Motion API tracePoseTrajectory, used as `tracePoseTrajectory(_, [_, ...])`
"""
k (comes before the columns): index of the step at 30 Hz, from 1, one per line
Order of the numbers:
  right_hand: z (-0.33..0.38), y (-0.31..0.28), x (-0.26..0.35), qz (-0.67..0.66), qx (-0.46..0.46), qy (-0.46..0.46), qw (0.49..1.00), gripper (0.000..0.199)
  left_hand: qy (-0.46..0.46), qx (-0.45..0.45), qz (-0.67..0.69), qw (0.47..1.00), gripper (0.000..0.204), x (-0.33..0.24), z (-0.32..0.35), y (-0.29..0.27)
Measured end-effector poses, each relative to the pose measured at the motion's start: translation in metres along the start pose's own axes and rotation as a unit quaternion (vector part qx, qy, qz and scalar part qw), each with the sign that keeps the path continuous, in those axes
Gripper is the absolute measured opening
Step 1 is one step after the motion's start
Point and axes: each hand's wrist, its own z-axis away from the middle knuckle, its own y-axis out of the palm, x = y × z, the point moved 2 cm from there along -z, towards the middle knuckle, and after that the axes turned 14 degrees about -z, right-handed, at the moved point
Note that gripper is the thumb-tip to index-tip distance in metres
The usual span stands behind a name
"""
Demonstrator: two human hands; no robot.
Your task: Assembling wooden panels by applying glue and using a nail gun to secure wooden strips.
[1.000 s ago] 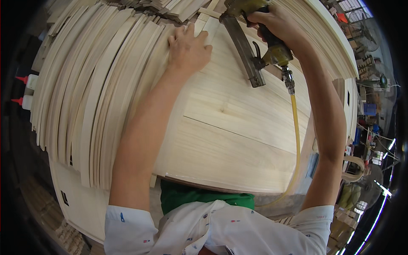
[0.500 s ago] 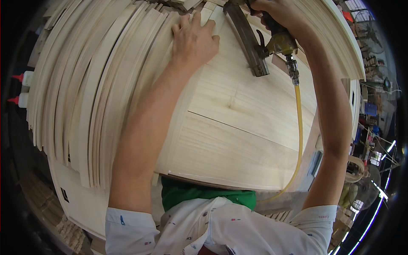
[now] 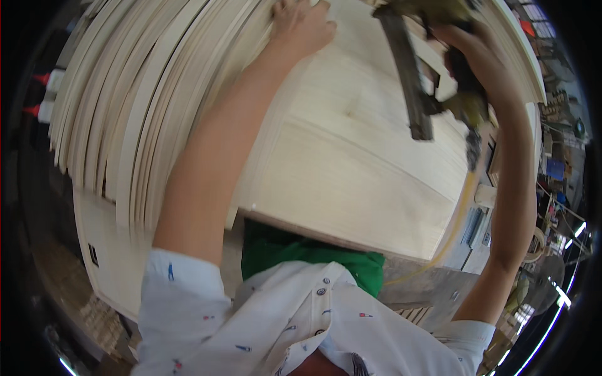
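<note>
My right hand (image 3: 471,53) is wrapped around the handle of an air nail gun (image 3: 407,78), held over the right part of a pale wooden panel (image 3: 364,188). The gun is blurred by motion, with its long dark magazine slanting down the picture. A yellow air hose (image 3: 461,213) hangs from its metal coupling. At the top edge of the view, my left hand (image 3: 305,28) rests with fingers apart on the far left part of the panel, by a long wooden strip (image 3: 273,135). Some of its fingertips are cut off by the frame.
Many long, thin wooden strips (image 3: 147,119) lie stacked on the left. Two white bottles with red tips (image 3: 49,111) stand beyond them. More pale boards (image 3: 520,44) are at the far right. A green cloth (image 3: 313,254) hangs at my front, against the panel's near edge.
The nail gun has moved right and toward me in my right hand, away from the left hand. My left hand appears slightly farther up and right; the whole view has shifted somewhat.
</note>
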Motion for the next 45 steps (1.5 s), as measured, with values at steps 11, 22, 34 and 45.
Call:
tracePoseTrajectory(11, [0.183,-0.005,-0.003,-0.045,0.004,0.145,0.988,0.027,0.205,0.35,0.082,0.91,0.05,0.035,0.106,-0.094])
tracePoseTrajectory(22, [0.216,0.036,0.006,-0.095,0.048,0.17,0.98,0.023,0.231,0.225,0.103,0.941,0.042,0.041,0.223,-0.187])
tracePoseTrajectory(34, [0.202,0.049,0.045,-0.094,0.156,0.143,0.973,0.027,0.155,0.171,0.037,0.972,0.07,-0.017,0.145,-0.143])
tracePoseTrajectory(45, [0.196,0.054,0.034,-0.062,0.196,0.083,0.975,0.031,0.153,0.15,0.032,0.976,0.079,-0.03,0.144,-0.135])
